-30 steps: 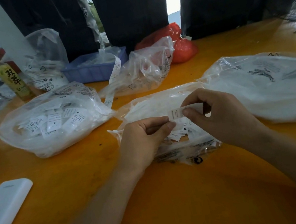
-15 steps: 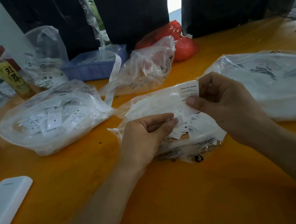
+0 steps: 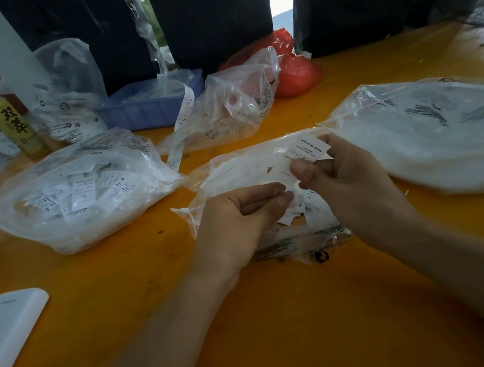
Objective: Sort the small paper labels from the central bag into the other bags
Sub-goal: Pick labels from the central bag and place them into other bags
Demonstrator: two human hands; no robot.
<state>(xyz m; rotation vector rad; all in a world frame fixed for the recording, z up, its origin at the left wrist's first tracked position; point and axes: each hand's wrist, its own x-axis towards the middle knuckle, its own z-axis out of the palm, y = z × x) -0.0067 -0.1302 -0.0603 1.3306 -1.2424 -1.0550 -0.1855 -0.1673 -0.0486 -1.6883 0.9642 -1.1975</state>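
Note:
The central clear bag (image 3: pixel 232 172) lies on the orange table (image 3: pixel 286 318) with small white paper labels (image 3: pixel 295 211) spilling at its mouth. My left hand (image 3: pixel 236 218) has curled fingers and pinches the thin plastic at the bag's opening. My right hand (image 3: pixel 350 179) pinches one white label (image 3: pixel 307 148), printed "MADE IN CHINA", and holds it up above the bag. A bag of sorted labels (image 3: pixel 79 195) sits to the left. A large clear bag (image 3: pixel 432 139) lies to the right. A third, crumpled bag (image 3: pixel 232 106) stands behind.
At the back are a blue tray (image 3: pixel 145 109) with a long label strip (image 3: pixel 183 113) hanging out, a red bag (image 3: pixel 296 74) and a yellow drink bottle (image 3: pixel 16 129). A white flat device (image 3: pixel 5 332) lies at the near left edge.
My right hand lifted a label out of the central bag, raised it and turned it so its print faces me. My left hand stayed at the bag's mouth.

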